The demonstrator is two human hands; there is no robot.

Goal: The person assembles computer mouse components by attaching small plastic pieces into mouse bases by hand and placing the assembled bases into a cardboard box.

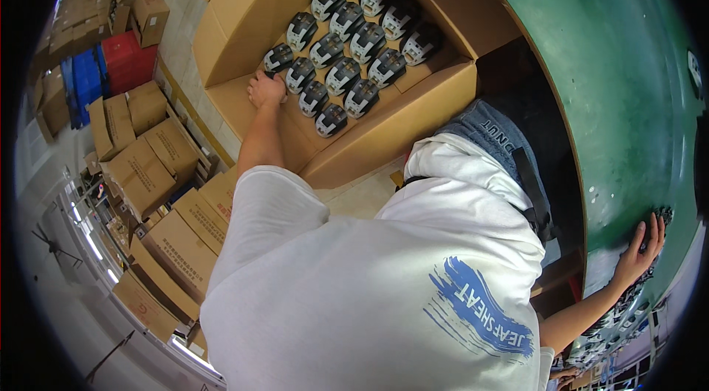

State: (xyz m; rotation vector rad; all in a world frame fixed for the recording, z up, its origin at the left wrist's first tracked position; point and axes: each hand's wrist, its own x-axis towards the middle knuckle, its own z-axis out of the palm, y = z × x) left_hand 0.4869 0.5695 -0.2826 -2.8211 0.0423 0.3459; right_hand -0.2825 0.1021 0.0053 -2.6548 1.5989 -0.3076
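Note:
In a large open cardboard box [402, 129], several black-and-grey rounded plastic housings [343, 76] stand in slanting rows. My left hand [266, 90] reaches into the box at its near-left corner. Its fingers are curled at the lower end of the leftmost housing [278, 57], which rests on the cardboard; the fingertips are partly hidden. Far to the right, my right hand [641, 247] lies with fingers stretched and apart at the edge of the green tabletop [620, 118]. Small black parts [665, 215] are by its fingertips, too small to name.
Stacked cardboard cartons [144, 169] line the left side, with a red bin [127, 62] and a blue bin [85, 84] behind them. The green table curves along the right of the box. Another person's hand [565, 375] shows at the lower right, near many small parts [609, 335].

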